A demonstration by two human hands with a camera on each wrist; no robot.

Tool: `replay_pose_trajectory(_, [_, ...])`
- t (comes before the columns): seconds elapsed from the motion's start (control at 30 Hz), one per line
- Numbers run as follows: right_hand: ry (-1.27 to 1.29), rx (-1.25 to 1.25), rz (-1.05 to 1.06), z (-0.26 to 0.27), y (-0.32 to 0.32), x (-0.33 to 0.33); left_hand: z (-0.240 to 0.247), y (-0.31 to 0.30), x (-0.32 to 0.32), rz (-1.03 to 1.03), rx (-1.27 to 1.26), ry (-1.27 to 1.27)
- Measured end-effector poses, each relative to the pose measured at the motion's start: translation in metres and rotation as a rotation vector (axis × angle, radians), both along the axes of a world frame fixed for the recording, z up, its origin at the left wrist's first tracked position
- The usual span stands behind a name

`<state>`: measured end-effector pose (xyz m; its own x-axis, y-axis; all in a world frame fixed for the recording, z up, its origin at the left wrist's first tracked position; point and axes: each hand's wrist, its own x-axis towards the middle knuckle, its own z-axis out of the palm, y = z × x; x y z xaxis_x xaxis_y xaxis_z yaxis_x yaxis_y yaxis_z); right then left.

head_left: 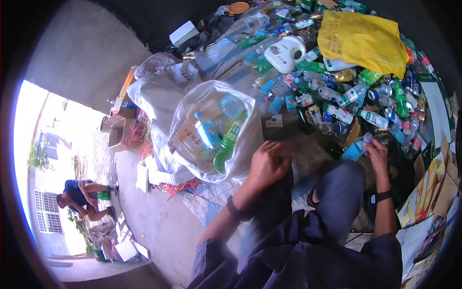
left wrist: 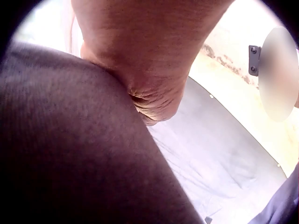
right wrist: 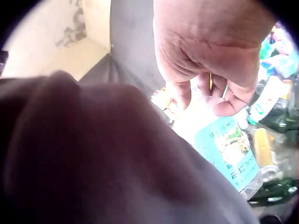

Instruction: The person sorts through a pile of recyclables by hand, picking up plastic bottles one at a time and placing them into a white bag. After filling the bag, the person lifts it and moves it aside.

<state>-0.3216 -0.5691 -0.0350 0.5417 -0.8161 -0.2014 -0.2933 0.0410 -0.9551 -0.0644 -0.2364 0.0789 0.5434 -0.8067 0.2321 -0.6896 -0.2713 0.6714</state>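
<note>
My right hand [head_left: 377, 153] grips a clear plastic bottle [head_left: 355, 150] with a light blue label by its neck end, beside my knee. In the right wrist view, thumb and fingers pinch the top of the bottle, whose label [right wrist: 228, 151] faces the camera. My left hand [head_left: 271, 166] rests over the other knee with loosely curled fingers and nothing seen in it. Just left of that hand stands a white woven sack [head_left: 185, 103], its mouth wide. Inside lie a blue-labelled bottle [head_left: 207, 131], a green bottle [head_left: 232, 137] and other plastic containers.
Bottles and cans spread in a heap ahead and right, with a white jug [head_left: 285, 54] and a yellow bag [head_left: 361, 41] on top. Flattened cardboard [head_left: 433, 188] lines the right side. Cardboard boxes [head_left: 120, 129] stand left; farther off, another person [head_left: 82, 196] sits bent forward.
</note>
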Motion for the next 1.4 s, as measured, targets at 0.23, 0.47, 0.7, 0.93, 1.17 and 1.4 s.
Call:
replay_pose_trajectory(0.23, [-0.424,0.131,0.12,0.147,0.02,0.083,0.011,0.01,-0.002,-0.034,-0.242,-0.063])
replay_pose_trajectory(0.47, [-0.62,0.293,0.448,0.204,0.122,0.167,0.039,0.045,0.002,0.074,-0.314,-0.027])
replay_pose_trajectory(0.7, [-0.684,0.563,0.434,0.177,0.231,0.234,0.042,0.111,0.039,0.418,-0.337,0.127])
replay_pose_trajectory(0.93, [-0.469,-0.028,0.626,0.108,0.305,0.281,0.016,0.186,0.089,0.682,-0.096,-0.232])
replay_pose_trajectory(1.17, [-0.486,-0.648,0.591,0.096,0.327,0.284,-0.034,0.225,0.092,0.9,-0.102,-0.255])
replay_pose_trajectory(1.4, [-0.425,-0.686,0.732,0.115,0.339,0.284,-0.026,0.212,0.09,0.868,-0.636,0.545])
